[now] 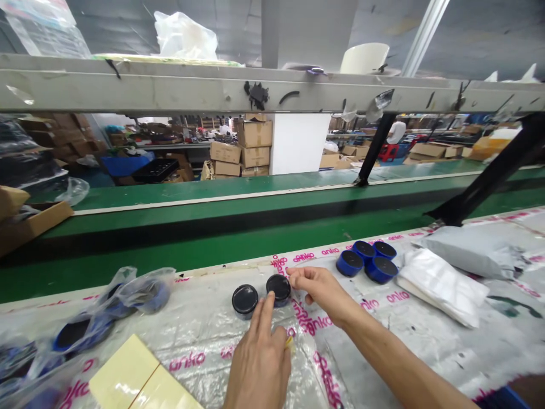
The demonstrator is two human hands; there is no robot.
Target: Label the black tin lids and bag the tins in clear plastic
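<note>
Two round black-topped pieces stand side by side on the plastic-covered table. My left hand (259,360) reaches forward with two fingers stretched against the near edge of the right black-topped round piece (279,288). A small yellow piece (289,343) sticks out beside its bent thumb, seemingly held there. The left black-topped round piece (245,300) is just past those fingertips. At the right side of the same piece, my right hand (317,288) has thumb and forefinger pinched together; what lies between them is too small to make out.
Several blue round pieces with black tops (367,261) form a cluster at right, beside folded white bags (443,284). Bagged blue pieces (80,332) and yellow sheets (140,378) lie left. Beyond runs a green conveyor (204,241), with slanted black posts (489,173) and a shelf beam (191,88) above.
</note>
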